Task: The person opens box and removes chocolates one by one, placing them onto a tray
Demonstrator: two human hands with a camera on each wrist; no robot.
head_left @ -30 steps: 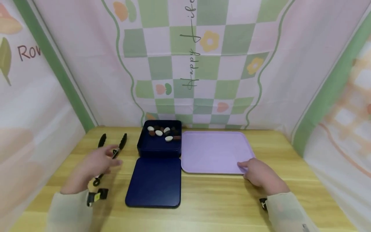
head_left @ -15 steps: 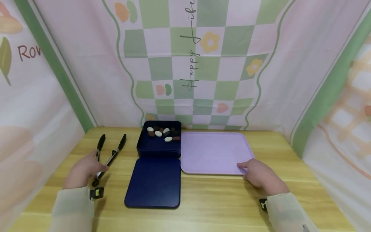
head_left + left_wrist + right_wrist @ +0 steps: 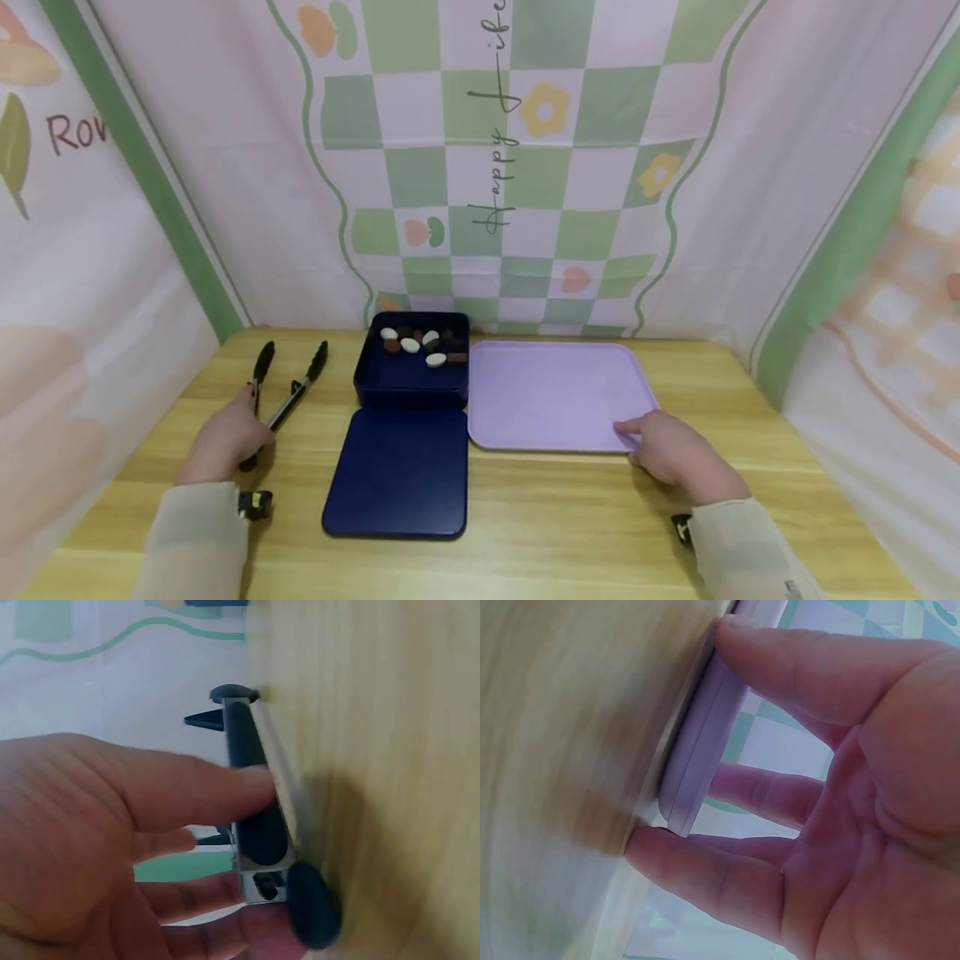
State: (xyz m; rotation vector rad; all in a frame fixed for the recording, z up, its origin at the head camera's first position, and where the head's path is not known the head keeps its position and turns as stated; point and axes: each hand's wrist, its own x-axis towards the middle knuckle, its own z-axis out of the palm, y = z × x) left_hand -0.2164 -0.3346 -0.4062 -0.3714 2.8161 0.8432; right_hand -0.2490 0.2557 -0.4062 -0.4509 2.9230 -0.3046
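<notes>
Tongs (image 3: 288, 408) ×1, left hand (image 3: 227, 435) gripping | tray (image 3: 557, 395) ×1, right hand (image 3: 672, 448) apparently pinching corner

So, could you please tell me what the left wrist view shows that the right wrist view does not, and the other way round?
Only the left wrist view shows the left hand gripping the tongs, thumb across a dark handle.

Only the right wrist view shows the right hand, its thumb and fingers at the edge of the purple tray.

Both show part of the wooden table and the printed cloth with its green pattern.
</notes>
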